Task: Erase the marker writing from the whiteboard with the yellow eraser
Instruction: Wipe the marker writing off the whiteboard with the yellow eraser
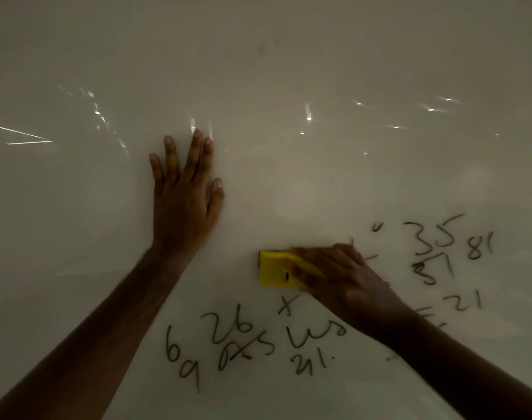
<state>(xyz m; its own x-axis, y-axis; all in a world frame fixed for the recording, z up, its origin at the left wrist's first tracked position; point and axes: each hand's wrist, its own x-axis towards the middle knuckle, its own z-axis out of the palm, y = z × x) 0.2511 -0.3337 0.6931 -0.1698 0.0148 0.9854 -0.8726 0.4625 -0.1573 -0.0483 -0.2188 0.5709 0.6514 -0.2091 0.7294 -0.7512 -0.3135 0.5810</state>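
The whiteboard (pixel 289 86) fills the whole frame, dim and glossy, with small glints of reflected light across its upper half. The left hand (pixel 184 204) lies flat against the board left of centre, fingers spread and pointing up, gripping nothing; its forearm runs down to the lower left corner. The right hand (pixel 343 280) sits right of centre, lower in the frame, fingers curled over the yellow eraser (pixel 275 272) and pressing it to the board; the eraser's left part shows clear of the fingers, the rest is covered. The marker writing (pixel 252 344) lies just below the eraser and to its right: digits and scrawls along the lower middle, and a second cluster of numbers (pixel 446 247) at the right edge. The right forearm crosses some of the strokes at lower right, hiding them. The board above and left of the eraser carries only a couple of faint smudges near the top.
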